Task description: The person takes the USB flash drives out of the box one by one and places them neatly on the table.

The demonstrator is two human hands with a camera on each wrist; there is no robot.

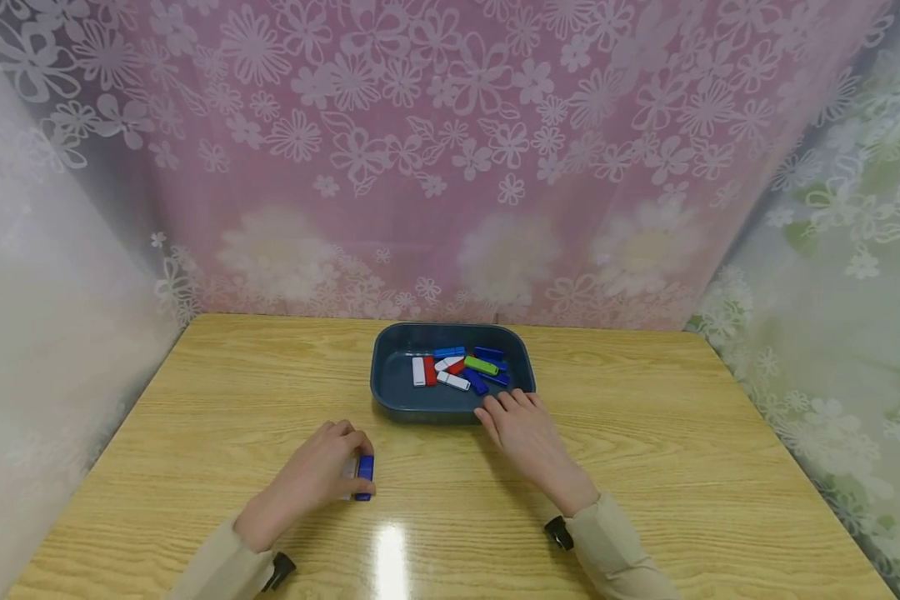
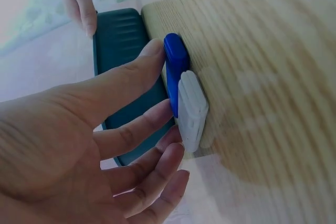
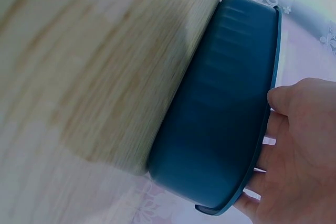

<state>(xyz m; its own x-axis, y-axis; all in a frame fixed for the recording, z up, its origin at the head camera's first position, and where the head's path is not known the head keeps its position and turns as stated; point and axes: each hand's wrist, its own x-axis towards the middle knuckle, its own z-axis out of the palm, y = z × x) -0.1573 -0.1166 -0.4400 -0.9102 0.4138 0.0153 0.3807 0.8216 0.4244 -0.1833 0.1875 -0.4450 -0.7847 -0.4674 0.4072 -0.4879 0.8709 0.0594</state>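
Left hand [image 1: 318, 467] pinching the blue stick [image 1: 365, 467] on the table [image 1: 195, 400], thumb at one end, finger at the other; white stick [image 2: 193, 109] close alongside, whether gripped too, cannot tell. Pair lies at the tub's 7 o'clock. Right hand [image 1: 528, 437] grips the tub [image 1: 427, 416] by its rim at 5 o'clock, thumb outside. Advice: square both sticks, keep the pinch on the ends, light but even, or the white one may slip; steady the rim without tipping it. Tub upright, contents loose: white and red sticks [image 1: 430, 371] side by side at 9 o'clock, bright blue one [image 1: 449, 352] at 12, green one [image 1: 482, 365] atop the jumble towards 3.
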